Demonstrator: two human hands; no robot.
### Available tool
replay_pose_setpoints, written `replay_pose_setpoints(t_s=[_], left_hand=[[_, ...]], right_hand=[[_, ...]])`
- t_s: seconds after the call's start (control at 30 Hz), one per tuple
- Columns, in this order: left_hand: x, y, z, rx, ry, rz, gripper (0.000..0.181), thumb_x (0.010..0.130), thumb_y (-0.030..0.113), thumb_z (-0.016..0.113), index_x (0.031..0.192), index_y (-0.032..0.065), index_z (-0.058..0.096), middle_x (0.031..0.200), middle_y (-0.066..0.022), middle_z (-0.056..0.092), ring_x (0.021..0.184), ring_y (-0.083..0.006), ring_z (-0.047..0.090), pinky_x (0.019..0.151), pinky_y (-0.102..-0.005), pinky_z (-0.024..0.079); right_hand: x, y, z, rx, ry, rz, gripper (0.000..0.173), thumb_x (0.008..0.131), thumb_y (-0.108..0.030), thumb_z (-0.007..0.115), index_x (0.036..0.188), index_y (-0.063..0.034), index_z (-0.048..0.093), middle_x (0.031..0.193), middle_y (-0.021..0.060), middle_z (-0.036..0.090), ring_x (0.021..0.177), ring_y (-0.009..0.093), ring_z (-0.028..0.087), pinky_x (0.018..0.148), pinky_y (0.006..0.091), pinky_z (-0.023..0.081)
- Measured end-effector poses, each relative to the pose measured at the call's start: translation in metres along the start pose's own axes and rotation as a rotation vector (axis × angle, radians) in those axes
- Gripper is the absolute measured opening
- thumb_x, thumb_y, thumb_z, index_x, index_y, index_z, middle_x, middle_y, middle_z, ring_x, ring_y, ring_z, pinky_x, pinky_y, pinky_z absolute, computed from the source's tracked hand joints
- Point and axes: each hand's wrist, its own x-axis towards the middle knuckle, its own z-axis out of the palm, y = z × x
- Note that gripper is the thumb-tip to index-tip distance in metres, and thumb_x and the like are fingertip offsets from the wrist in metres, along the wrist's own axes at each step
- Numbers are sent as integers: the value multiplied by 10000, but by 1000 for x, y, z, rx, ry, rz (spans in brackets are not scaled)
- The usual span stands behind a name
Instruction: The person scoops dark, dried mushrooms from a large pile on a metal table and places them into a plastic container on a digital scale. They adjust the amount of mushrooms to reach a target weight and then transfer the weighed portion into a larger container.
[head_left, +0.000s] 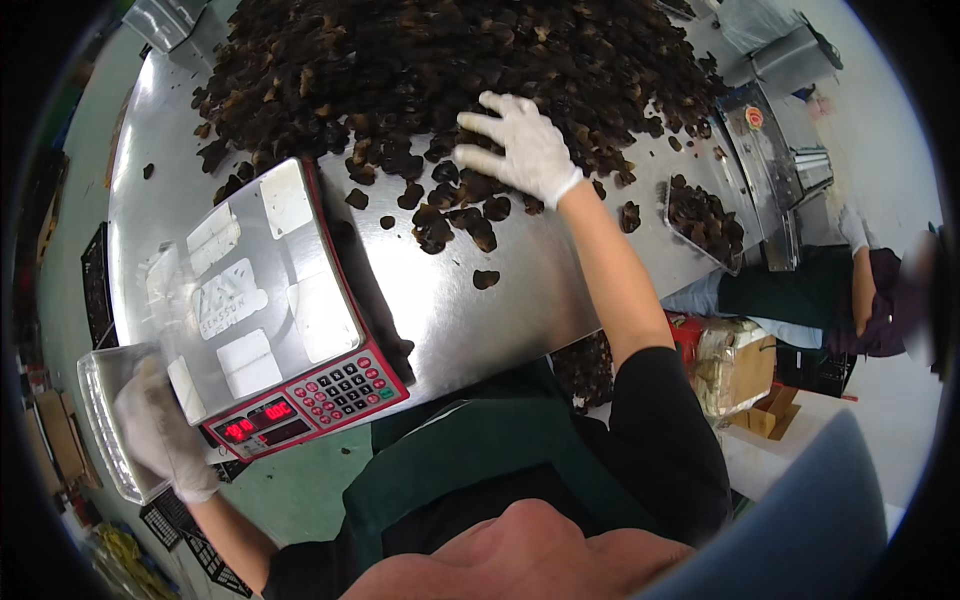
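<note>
White-gloved, my right hand (521, 146) rests palm down on the near edge of a large heap of dark brown pieces (442, 67) that look like wood ear fungus. Its fingers are spread, and nothing shows gripped in them. Several loose pieces (450, 221) lie on the steel table just below that hand. My left hand (157, 431), also gloved and a little blurred, grips a clear plastic tray (112, 427) past the scale's left side. Between the hands stands a red electronic scale (307, 405) with a lit display. Paper patches cover parts of its steel platform (285, 262), which carries no tray.
A clear tray of brown pieces (705, 217) stands on the steel table (517, 307) at right. Beyond it, another person (810, 292) is by a metal machine (772, 150). Black crates (210, 555) sit on the floor at lower left. A metal container (165, 22) stands at the far left corner.
</note>
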Motion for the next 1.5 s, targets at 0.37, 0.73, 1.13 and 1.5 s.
replay_pose_setpoints(t_s=[0.37, 0.73, 1.13, 1.5], left_hand=[[8, 113, 32, -352, -10, 389, 470, 888, -14, 720, 1338, 112, 666, 902, -106, 638, 795, -278, 626, 720, -386, 517], [5, 58, 25, -444, 110, 106, 457, 953, 19, 677, 1396, 123, 637, 1177, -105, 692, 1036, -254, 679, 920, -348, 535], [21, 71, 29, -678, -115, 88, 624, 916, 164, 703, 1485, -11, 513, 1459, -225, 568, 1306, -377, 572, 1143, -427, 419], [28, 78, 38, -747, -172, 65, 1021, 826, 273, 817, 1654, 103, 245, 1540, -154, 522, 1416, -315, 513, 1280, -552, 155]], right_hand=[[-7, -15, 18, -12, -36, -71, 734, 820, -639, 747, 1455, -303, 600, 1563, 92, 472, 1400, 344, 456, 1092, 527, 477], [39, 41, 27, 494, 112, 184, 203, 887, -257, 768, 1001, -90, 795, 953, 116, 747, 870, 270, 717, 784, 378, 561], [80, -121, -83, 1079, -223, 145, 176, 949, -196, 762, 1016, -35, 790, 820, 21, 739, 573, 54, 566, 514, 220, 436], [101, -271, -20, 642, -502, -598, 544, 909, -501, 735, 1188, -35, 733, 1208, 176, 730, 1177, 339, 662, 1047, 397, 484]])
